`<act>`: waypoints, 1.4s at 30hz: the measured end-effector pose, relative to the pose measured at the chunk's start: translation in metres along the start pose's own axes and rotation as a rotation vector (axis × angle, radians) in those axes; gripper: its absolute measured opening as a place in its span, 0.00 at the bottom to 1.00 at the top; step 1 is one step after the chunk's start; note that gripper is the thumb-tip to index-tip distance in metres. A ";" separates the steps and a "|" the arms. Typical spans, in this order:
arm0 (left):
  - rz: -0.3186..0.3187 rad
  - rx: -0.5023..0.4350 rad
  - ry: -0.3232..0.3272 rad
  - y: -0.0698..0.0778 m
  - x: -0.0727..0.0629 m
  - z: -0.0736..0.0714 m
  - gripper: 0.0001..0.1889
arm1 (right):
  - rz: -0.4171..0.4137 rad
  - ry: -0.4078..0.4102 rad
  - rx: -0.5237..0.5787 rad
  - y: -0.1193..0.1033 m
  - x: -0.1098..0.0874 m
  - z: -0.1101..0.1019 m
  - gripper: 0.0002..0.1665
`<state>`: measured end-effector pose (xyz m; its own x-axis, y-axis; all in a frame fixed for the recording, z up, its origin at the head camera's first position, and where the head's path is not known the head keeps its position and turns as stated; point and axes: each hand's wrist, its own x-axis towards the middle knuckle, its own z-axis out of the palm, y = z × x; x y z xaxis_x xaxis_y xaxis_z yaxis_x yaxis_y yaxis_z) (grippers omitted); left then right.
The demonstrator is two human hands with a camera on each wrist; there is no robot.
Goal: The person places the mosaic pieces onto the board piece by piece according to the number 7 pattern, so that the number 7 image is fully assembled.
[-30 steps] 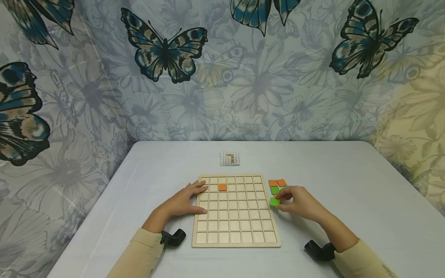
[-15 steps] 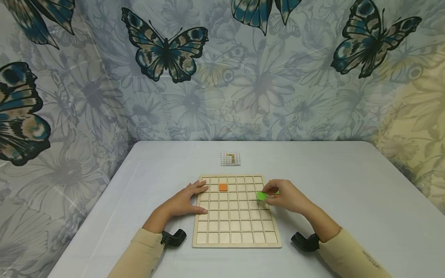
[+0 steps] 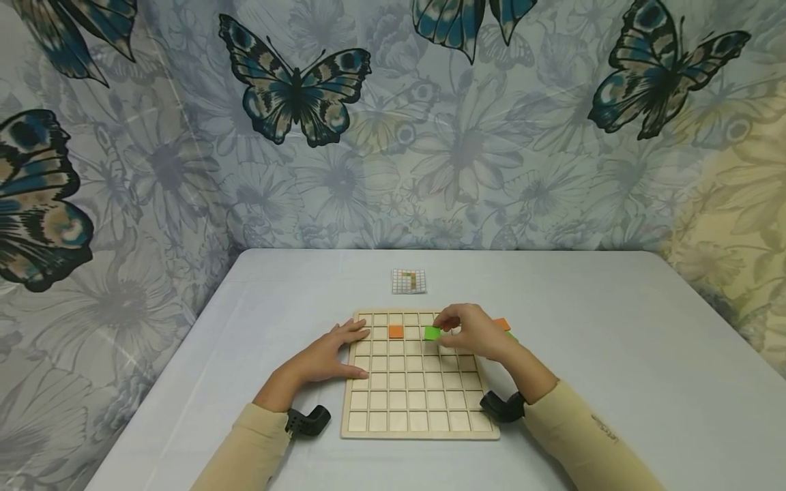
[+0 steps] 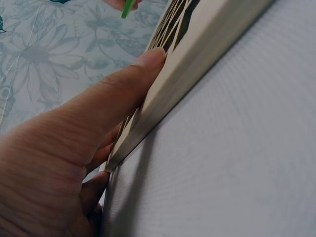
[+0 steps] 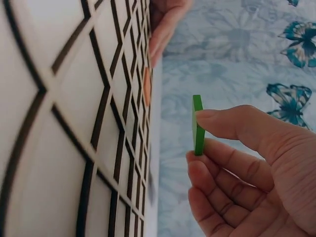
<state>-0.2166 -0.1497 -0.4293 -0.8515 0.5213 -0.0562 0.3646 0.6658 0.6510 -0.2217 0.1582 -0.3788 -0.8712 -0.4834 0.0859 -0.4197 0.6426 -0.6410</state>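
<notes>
My right hand [image 3: 471, 332] pinches a green square tile [image 5: 198, 126] between thumb and fingers, above the upper right part of the wooden grid board [image 3: 420, 434]. In the right wrist view the tile stands off from the board's surface. My left hand [image 3: 322, 356] rests on the board's left edge with fingers spread; its thumb [image 4: 150, 58] lies along the rim in the left wrist view. An orange tile [image 3: 396, 331] sits in a cell of the second row, to the left of the held green one.
Behind the right hand, an orange tile [image 3: 502, 324] and a bit of green show on the table right of the board. A small card [image 3: 409, 281] printed with a coloured grid pattern lies beyond the board. A butterfly-patterned cloth [image 3: 454, 170] hangs behind the white table [image 3: 295, 279].
My right hand has carried the green tile left and away from me, from the tiles at the right to over the board. The left hand has stayed at the board's edge.
</notes>
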 end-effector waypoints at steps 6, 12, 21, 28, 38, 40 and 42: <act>0.005 0.008 0.007 0.001 0.000 0.000 0.44 | -0.026 -0.002 0.004 -0.002 0.014 0.003 0.13; 0.005 0.011 0.002 0.001 0.000 0.001 0.44 | -0.001 -0.029 0.032 0.000 0.026 0.010 0.13; 0.005 0.006 0.002 0.000 0.001 0.000 0.44 | 0.009 -0.055 0.060 0.003 0.042 0.017 0.13; 0.012 0.014 0.000 0.000 0.000 0.000 0.44 | 0.030 -0.074 0.120 0.009 0.046 0.022 0.14; 0.025 0.015 -0.001 0.000 0.000 -0.001 0.44 | 0.044 -0.078 0.134 0.019 0.045 0.028 0.13; 0.027 0.019 -0.002 0.000 0.000 -0.001 0.44 | 0.038 -0.079 0.135 0.020 0.044 0.029 0.13; 0.028 0.022 -0.002 -0.001 0.000 0.000 0.44 | 0.034 -0.081 0.133 0.021 0.044 0.030 0.13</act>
<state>-0.2170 -0.1503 -0.4293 -0.8401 0.5410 -0.0399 0.3965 0.6626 0.6354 -0.2611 0.1324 -0.4109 -0.8587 -0.5125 0.0045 -0.3485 0.5773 -0.7384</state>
